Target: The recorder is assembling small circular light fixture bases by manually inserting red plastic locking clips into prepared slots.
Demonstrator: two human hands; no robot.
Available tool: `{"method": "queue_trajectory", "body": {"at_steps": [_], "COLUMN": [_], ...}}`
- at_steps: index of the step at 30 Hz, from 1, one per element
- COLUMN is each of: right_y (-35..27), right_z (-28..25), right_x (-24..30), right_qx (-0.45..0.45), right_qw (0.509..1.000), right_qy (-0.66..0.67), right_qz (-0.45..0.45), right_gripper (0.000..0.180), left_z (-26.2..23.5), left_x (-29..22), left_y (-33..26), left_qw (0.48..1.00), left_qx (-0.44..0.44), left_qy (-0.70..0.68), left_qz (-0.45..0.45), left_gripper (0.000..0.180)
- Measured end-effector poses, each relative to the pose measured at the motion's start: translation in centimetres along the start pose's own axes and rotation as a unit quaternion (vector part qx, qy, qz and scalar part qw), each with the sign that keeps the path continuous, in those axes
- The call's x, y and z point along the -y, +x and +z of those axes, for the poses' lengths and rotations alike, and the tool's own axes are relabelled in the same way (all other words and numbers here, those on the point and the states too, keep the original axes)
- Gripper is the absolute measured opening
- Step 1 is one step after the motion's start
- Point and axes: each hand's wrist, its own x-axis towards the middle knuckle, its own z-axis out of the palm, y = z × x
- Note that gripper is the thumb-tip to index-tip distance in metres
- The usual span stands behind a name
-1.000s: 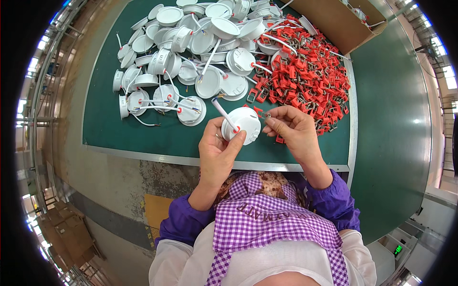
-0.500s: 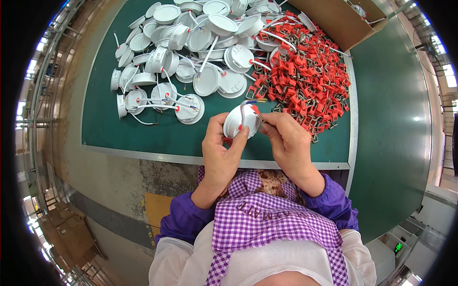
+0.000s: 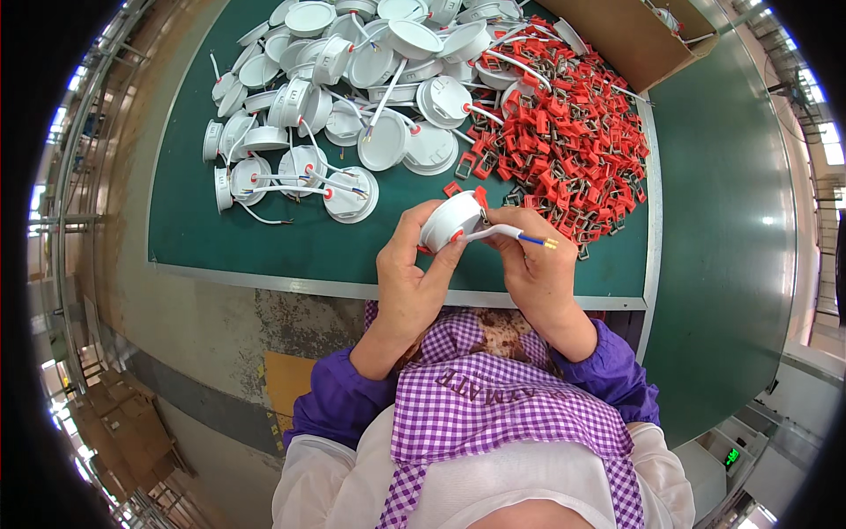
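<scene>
Nearest to me, low in the head view, are a purple-and-white checked apron (image 3: 493, 414) and a purple sleeve (image 3: 339, 397) on each arm. Beyond them, over the near edge of a green tabletop (image 3: 264, 251), the left hand (image 3: 405, 286) grips a round white lamp fitting (image 3: 448, 220), its fingers wrapped around the left rim and its thumb on the near side. I see the fitting raised and tilted between both hands. Its white cable (image 3: 504, 231) leaves a red grommet (image 3: 457, 235), crosses the right fingers and ends in thin wires, one of them blue.

The right hand (image 3: 539, 278) meets the fitting's right side, its fingers drawn in narrow beside a red clip (image 3: 481, 197) at the upper right rim; the cable covers part of the tips, so I cannot tell whether they pinch it.

Just past the fitting, I have one loose clip (image 3: 452, 189) lying on the tabletop. Farther right spreads a heap of red clips (image 3: 573, 150) with metal loops. Farther left, similar white fittings (image 3: 411, 39) are piled over one another, many with cables. At the far right corner stands a cardboard box (image 3: 617, 40).
</scene>
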Motion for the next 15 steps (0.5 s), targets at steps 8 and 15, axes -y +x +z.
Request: {"method": "queue_trajectory", "body": {"at_steps": [8, 15], "right_y": [0.8, 0.4], "right_z": [-1.4, -3.6], "right_x": [0.7, 0.1], "right_qx": [-0.006, 0.136], "right_qw": [0.992, 0.953], "right_qy": [0.088, 0.187], "right_qz": [0.092, 0.195], "right_gripper": [0.03, 0.051], "left_z": [-0.6, 0.0], "left_x": [-0.5, 0.4], "left_y": [-0.5, -1.7], "left_qw": [0.998, 0.996], "left_qx": [0.039, 0.049], "left_qy": [-0.044, -0.077], "left_qz": [-0.005, 0.009], "left_gripper": [0.039, 0.036]}}
